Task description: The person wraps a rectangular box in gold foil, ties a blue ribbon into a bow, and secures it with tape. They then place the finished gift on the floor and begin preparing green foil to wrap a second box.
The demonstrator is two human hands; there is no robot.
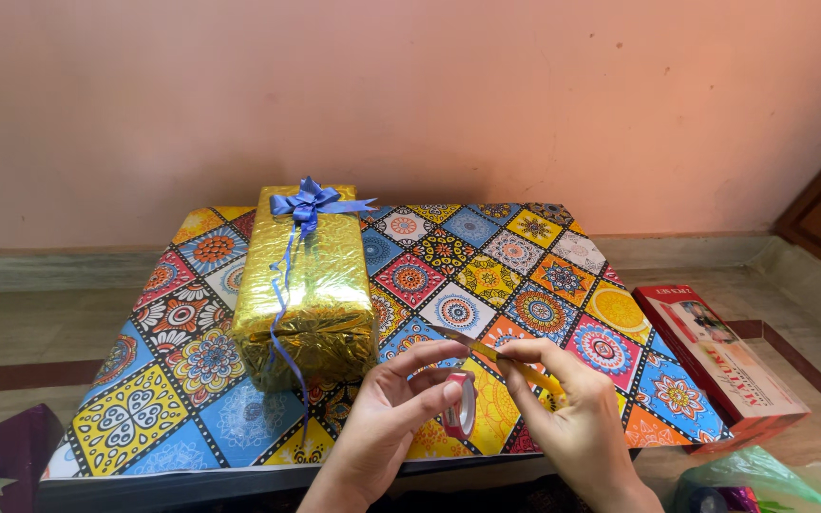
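Now left hand (387, 418) w/ tape roll (461, 407), right hand (577, 418) w/ scissors (486, 350).

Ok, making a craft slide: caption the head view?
Left hand holds a small tape roll, right hand a yellow blade, beside a gold foil-wrapped gift box.

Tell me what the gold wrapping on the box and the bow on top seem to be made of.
The wrapping on the box looks like metallic foil paper: shiny, crinkled, with bright glints. The blue bow looks like glossy plastic or satin ribbon, with stiff loops and a thin curling tail; which one is unclear.
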